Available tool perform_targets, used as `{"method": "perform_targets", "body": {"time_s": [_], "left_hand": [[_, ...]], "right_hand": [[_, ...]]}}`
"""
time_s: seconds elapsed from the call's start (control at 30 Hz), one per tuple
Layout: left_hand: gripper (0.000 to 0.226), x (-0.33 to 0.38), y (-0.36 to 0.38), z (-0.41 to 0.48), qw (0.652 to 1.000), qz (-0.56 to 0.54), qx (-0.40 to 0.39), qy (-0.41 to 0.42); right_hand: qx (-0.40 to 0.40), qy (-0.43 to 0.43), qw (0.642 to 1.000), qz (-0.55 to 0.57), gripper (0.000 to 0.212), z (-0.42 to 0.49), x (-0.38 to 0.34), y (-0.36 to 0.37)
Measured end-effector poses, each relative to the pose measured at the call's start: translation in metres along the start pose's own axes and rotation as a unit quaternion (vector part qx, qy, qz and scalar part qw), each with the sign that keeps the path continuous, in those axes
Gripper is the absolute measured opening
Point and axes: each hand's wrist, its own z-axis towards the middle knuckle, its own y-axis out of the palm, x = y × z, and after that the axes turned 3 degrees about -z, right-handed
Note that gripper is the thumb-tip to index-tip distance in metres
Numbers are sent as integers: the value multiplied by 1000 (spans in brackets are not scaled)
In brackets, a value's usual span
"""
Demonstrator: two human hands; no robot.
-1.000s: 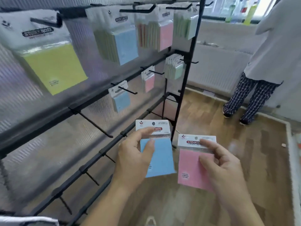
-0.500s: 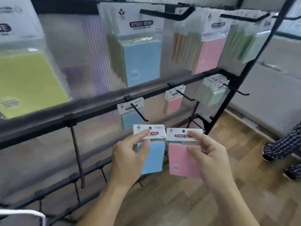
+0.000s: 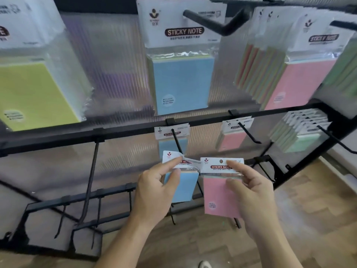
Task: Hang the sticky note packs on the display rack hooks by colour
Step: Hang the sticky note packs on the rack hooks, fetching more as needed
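the left hand pinches the blue pack by its white header, fingers clenched on it, the header crumpled against the tip of a hook where another small blue pack hangs. the right hand grasps the pink pack between thumb and fingers, just beside the blue one, below the rack rail

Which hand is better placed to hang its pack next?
Left, probably. The left hand holds the blue pack with its header at the blue hook tip; the right hand holds the pink pack well short of the pink hook.
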Motion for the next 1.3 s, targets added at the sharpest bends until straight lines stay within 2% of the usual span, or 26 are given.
{"method": "perform_targets", "body": {"time_s": [0.23,0.53,0.67,0.9,1.03,1.3], "left_hand": [[35,3,15,-2,999,19,42,-5],[52,-10,26,14,997,15,41,-58],[54,-11,30,21,997,32,40,-60],[56,-12,33,34,995,4,63,-74],[62,-14,35,41,994,33,77,-67],[66,-8,34,49,986,117,69,-91]], "right_hand": [[-13,-23,999,24,47,24,-3,-19],[119,-64,989,68,42,46,5,-36],[130,-62,988,55,58,57,7,-48],[71,-41,997,11,50,75,21,-55],[54,-50,997,-32,48,84,23,-53],[-52,-98,967,-229,66,115,19,-45]]}}
